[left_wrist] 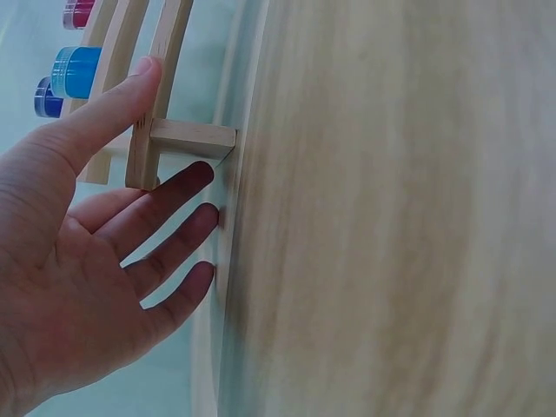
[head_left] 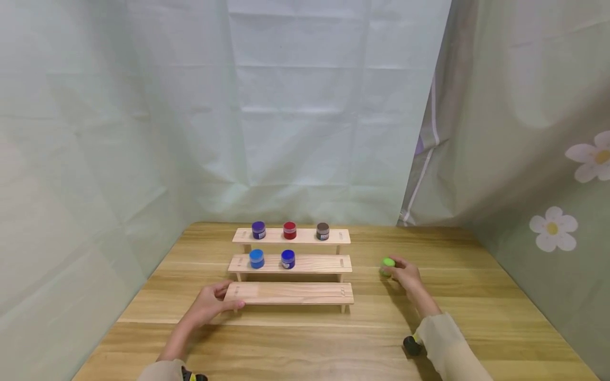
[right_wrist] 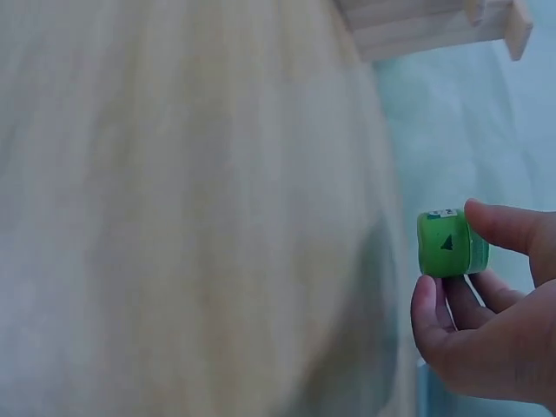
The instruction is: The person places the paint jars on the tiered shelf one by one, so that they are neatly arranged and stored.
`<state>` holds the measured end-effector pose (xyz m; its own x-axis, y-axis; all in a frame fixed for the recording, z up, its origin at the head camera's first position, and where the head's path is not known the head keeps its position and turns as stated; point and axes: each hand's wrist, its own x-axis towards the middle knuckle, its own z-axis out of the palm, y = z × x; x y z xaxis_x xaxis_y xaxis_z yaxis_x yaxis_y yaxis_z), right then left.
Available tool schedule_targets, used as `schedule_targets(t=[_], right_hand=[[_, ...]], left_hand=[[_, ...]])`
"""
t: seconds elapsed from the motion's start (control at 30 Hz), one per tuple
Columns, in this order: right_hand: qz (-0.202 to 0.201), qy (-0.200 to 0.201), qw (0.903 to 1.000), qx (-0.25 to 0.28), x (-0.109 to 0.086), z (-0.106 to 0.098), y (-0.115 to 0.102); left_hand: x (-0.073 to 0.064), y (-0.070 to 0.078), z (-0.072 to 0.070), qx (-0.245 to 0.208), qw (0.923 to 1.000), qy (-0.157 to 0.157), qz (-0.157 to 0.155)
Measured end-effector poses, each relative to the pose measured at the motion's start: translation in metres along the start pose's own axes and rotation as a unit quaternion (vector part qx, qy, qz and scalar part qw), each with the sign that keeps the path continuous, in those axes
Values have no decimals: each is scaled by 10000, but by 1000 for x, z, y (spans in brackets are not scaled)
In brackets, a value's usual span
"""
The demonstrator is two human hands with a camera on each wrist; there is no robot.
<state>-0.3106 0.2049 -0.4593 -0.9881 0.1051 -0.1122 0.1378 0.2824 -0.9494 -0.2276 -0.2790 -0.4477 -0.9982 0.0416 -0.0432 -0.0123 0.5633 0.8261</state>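
In the head view, my right hand [head_left: 406, 276] pinches a small paint jar [head_left: 388, 266] with a bright green lid, right of the wooden shelves. The right wrist view shows the green jar [right_wrist: 445, 243] tilted between thumb and fingertips. My left hand [head_left: 207, 305] holds the left end of the front wooden shelf [head_left: 290, 293], thumb at its front edge and fingers towards its back edge. From the left wrist, the thumb lies on the board [left_wrist: 171, 48], with the other fingers spread near its leg [left_wrist: 195, 136].
Behind stand two more shelves. The middle one [head_left: 314, 263] bears a light blue jar [head_left: 257, 259] and a dark blue jar [head_left: 288, 259]. On the back one [head_left: 306, 236] are purple [head_left: 259, 230], red [head_left: 289, 230] and dark brown [head_left: 322, 231] jars. Curtains surround the wooden table [head_left: 305, 349].
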Motion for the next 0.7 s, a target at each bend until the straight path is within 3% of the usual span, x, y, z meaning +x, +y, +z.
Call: schedule_targets(t=[0.27, 0.5, 0.7], right_hand=[[-242, -97, 9993, 270, -11, 5, -31], [-642, -321, 9966, 405, -23, 25, -66], [-797, -503, 9943, 500, -32, 44, -79]], left_hand=[[0, 2, -1, 65, 10000, -22, -34], [0, 2, -1, 126, 9999, -37, -102], [0, 4, -2, 103, 9999, -77, 36]])
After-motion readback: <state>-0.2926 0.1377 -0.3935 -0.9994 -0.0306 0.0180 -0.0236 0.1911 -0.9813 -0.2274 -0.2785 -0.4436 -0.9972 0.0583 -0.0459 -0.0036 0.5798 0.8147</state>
